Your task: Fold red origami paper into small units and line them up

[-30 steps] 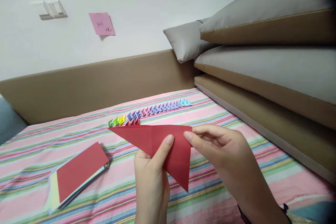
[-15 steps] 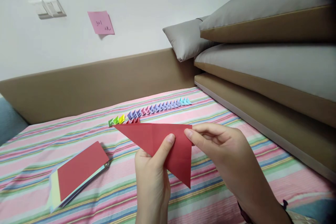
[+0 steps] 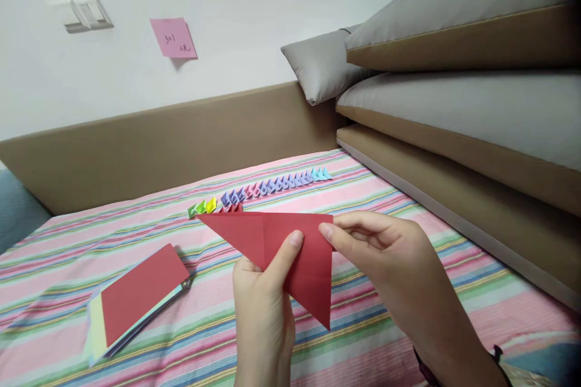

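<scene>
A folded sheet of red paper [image 3: 276, 236], shaped like a triangle with its long edge at the top, is held up between both hands. My left hand [image 3: 267, 290] grips it from below, thumb flat on the front face and fingers hidden behind. At the upper right corner, my right hand [image 3: 385, 248] pinches the paper between thumb and fingers. A vertical crease runs down the paper left of my thumb. Just beyond its top edge lie small red folded pieces [image 3: 232, 208], partly covered by it.
On the striped cloth [image 3: 190, 338] at left lies a stack of coloured paper [image 3: 140, 290], red on top. Behind stretches a row of small folded paper pieces [image 3: 281, 183], with green and yellow ones [image 3: 202, 207] beside it. Stacked cushions [image 3: 463, 109] rise at right.
Both hands keep the same hold on the red paper. Its lower point has dropped very slightly; the view has shifted a little.
</scene>
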Tool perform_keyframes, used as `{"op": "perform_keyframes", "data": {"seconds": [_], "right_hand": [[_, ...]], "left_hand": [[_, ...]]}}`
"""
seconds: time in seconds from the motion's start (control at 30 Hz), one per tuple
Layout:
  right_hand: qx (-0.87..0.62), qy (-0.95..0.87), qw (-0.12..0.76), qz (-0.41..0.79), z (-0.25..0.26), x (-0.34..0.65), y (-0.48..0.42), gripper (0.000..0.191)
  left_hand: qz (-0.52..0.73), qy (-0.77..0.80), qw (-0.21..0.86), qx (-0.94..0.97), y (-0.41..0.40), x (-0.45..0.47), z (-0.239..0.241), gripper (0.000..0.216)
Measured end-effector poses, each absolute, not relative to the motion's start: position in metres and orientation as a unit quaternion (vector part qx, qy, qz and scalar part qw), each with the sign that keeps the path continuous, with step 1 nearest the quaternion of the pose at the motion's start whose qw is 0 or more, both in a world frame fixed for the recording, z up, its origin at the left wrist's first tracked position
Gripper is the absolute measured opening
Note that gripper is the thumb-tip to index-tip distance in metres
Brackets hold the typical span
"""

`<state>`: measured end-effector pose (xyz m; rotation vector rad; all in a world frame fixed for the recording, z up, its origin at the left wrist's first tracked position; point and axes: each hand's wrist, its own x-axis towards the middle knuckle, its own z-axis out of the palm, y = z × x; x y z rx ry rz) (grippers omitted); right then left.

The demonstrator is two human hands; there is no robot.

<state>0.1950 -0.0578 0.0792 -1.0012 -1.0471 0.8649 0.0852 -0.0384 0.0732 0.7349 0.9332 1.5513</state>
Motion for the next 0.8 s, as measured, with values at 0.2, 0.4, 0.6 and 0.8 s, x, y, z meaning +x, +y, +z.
{"op": "perform_keyframes", "data": {"seconds": [0.2, 0.4, 0.6, 0.8], "right_hand": [[-0.444, -0.469, 0.659, 0.385, 0.08, 0.195, -0.058, 0.01], [-0.439, -0.465, 0.656, 0.401, 0.077, 0.196, -0.056, 0.009], [-0.447, -0.481, 0.632, 0.411, 0.074, 0.203, -0.049, 0.008], [-0.487, -0.511, 0.581, 0.405, 0.058, 0.215, -0.034, 0.014]], "left_hand": [[0.66, 0.397, 0.558, 0.308, -0.038, 0.085, 0.073, 0.031], [0.662, 0.401, 0.556, 0.302, -0.039, 0.086, 0.075, 0.027], [0.651, 0.433, 0.543, 0.307, -0.035, 0.086, 0.071, 0.027], [0.59, 0.487, 0.531, 0.363, -0.021, 0.081, 0.055, 0.029]]}}
